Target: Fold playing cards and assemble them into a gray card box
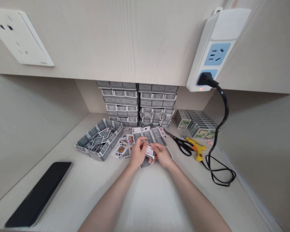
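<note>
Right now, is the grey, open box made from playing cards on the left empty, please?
Not empty: a heap of loose playing cards lies inside the box, visible through its open top.

The held card is white with red marks, the card basket is grey and white, the glue gun yellow and orange, and the cord black.

We've 1 view: head cam, facing fwd & down, approx. centred btwn own bare forearms. We see pale wood-grain desktop close below, bare L hand & bare R hand mid-frame, pale wood-grain panel across top.
</note>
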The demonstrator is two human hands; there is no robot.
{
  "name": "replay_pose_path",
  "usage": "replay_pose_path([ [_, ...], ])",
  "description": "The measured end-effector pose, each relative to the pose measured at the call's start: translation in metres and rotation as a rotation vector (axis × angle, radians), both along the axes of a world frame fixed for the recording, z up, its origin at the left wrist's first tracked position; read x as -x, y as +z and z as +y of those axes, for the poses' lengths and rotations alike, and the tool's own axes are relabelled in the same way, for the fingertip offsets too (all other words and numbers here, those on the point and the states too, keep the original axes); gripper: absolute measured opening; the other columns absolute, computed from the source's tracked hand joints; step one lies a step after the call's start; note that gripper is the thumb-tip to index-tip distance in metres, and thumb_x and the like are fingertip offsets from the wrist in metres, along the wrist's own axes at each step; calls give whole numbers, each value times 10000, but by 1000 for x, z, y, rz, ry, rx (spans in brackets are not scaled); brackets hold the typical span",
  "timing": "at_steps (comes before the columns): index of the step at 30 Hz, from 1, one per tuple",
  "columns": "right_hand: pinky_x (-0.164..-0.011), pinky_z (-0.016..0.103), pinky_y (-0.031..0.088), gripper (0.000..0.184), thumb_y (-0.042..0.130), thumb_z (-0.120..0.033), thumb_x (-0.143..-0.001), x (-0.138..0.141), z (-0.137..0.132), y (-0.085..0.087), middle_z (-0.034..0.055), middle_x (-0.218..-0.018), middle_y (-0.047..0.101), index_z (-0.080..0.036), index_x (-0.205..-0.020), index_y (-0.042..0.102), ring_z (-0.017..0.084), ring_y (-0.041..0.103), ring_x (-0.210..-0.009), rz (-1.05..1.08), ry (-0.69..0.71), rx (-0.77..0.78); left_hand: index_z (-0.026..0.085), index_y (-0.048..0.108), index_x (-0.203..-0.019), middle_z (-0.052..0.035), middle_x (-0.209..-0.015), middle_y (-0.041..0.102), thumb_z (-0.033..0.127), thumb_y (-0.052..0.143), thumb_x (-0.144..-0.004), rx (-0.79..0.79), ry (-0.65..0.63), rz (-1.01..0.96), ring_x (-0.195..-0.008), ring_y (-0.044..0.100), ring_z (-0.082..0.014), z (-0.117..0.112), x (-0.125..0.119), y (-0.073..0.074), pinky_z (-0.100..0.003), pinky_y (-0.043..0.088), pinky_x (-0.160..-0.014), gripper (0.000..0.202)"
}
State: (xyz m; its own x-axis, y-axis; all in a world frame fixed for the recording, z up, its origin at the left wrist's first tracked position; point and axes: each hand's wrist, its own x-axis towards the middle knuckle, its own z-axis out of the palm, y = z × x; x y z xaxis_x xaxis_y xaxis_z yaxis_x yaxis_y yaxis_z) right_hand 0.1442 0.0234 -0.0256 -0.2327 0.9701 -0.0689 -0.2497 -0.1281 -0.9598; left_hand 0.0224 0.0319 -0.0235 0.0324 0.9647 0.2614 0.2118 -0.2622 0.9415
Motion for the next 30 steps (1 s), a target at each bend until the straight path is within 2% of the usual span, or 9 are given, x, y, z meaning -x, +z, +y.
replay_pose_path([
  [5,-273,210,413,309,529,-478,-722,-2,0,2,-38,-454,563,-170,-753,535,141,549,-329,-106,-26,-49,186,524,-731,34,-573,516,406,436,-785,-1,20,166,-539,479,-104,2,0,-2,-195,349,-508,243],
  [8,-278,220,415,281,526,-458,-731,-5,0,1,-29,-441,569,-179,-722,554,154,562,-347,-148,-25,-65,192,528,-737,41,-559,503,401,439,-782,-32,35,228,-529,466,-102,1,-1,-3,-192,328,-498,231],
  [11,-264,222,393,276,528,-441,-735,-8,1,0,-16,-448,575,-182,-644,556,160,565,-351,-193,-44,-83,197,529,-737,34,-568,517,376,420,-798,-103,30,298,-527,470,-104,-1,-1,-4,-191,311,-493,218],
  [17,-243,219,352,314,511,-441,-748,-6,1,-2,-15,-396,553,-183,-572,543,150,525,-307,-294,-68,-122,199,529,-725,-27,-681,575,308,354,-840,-301,34,665,-597,505,-132,-6,3,1,-219,297,-536,236],
  [19,-245,217,349,312,513,-442,-747,-5,1,-3,-18,-397,553,-185,-573,535,148,524,-308,-292,-75,-133,200,527,-720,-39,-693,579,302,345,-844,-324,44,727,-597,508,-139,-8,3,2,-225,290,-535,243],
  [25,-265,218,358,290,506,-439,-758,-6,3,-5,-37,-400,544,-186,-617,523,150,536,-319,-228,-89,-135,204,510,-727,12,-536,503,382,344,-845,-169,134,558,-486,457,-124,-7,-3,1,-218,259,-488,270],
  [30,-291,214,368,297,528,-442,-749,-11,3,-3,-40,-420,545,-178,-614,511,141,543,-334,-164,-18,-141,183,476,-642,25,-503,481,427,315,-844,-64,-23,275,-472,429,-103,-3,-4,-3,-206,275,-473,356],
])
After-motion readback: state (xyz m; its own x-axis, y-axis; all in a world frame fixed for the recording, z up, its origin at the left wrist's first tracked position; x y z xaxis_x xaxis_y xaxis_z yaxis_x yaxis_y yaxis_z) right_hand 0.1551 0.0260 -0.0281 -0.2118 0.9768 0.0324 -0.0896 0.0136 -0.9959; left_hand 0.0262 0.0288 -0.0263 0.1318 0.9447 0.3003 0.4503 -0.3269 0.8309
